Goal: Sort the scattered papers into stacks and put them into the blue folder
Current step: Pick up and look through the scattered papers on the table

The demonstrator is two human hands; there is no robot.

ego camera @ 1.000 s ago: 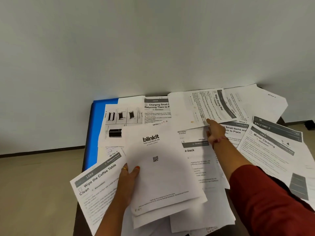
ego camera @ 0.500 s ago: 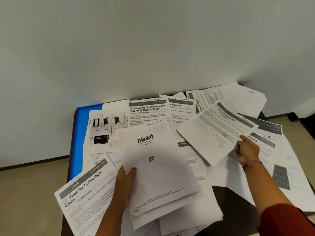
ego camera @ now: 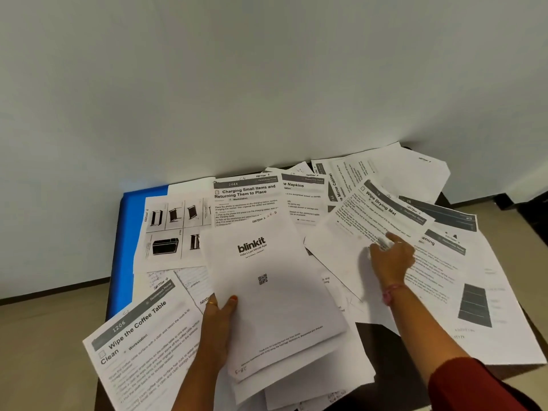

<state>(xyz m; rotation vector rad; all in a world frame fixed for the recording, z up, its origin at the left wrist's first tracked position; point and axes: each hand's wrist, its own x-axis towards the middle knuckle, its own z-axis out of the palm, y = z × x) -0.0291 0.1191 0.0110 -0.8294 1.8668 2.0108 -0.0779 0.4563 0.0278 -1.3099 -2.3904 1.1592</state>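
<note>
Head view: your left hand (ego camera: 221,321) grips the blinkit stack (ego camera: 275,295) at its left edge, thumb on top of the front sheet, fingers curled underneath out of sight. Stack is lifted, tilted toward you, a few sheets fanned out below the top one. Your right hand (ego camera: 391,259) rests on the Wipe Drying Mat sheet (ego camera: 364,229), fingers (ego camera: 382,243) bent onto the paper near its right half; blurred, so I can't tell whether it's pinching the sheet or just pressing on it. Blue folder (ego camera: 130,229) lies flat at the far left of the dark surface (ego camera: 382,345), mostly covered by the photo sheet (ego camera: 172,232) and other papers, only its left strip showing. Wipe the Coffee Table sheet (ego camera: 142,345) overhangs the near left edge, just left of your left wrist.
</note>
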